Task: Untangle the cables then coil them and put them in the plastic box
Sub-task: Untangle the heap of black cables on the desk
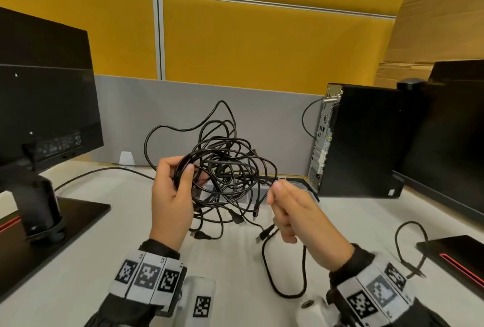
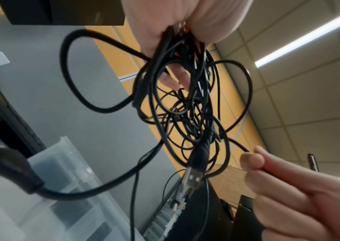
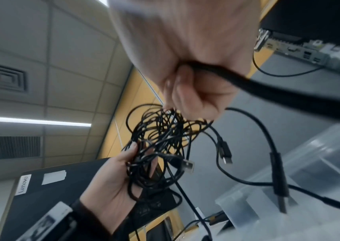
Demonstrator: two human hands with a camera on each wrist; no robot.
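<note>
A tangle of thin black cables (image 1: 225, 167) hangs in the air above the white desk. My left hand (image 1: 170, 195) grips one side of the bundle, thumb over the strands; the left wrist view shows the tangle (image 2: 185, 106) dangling from the palm with a USB plug (image 2: 191, 177) hanging low. My right hand (image 1: 296, 211) is to the right of the bundle. It pinches a thin strand at its fingertips and curls round a thicker black cable (image 3: 247, 84) that loops down onto the desk. The clear plastic box (image 1: 258, 193) sits behind the tangle, mostly hidden.
A black monitor (image 1: 44, 91) on its stand fills the left. At the right stand a computer tower (image 1: 361, 140) and a second monitor (image 1: 455, 130). A grey partition runs behind the desk. Another black cable (image 1: 408, 248) lies at the right.
</note>
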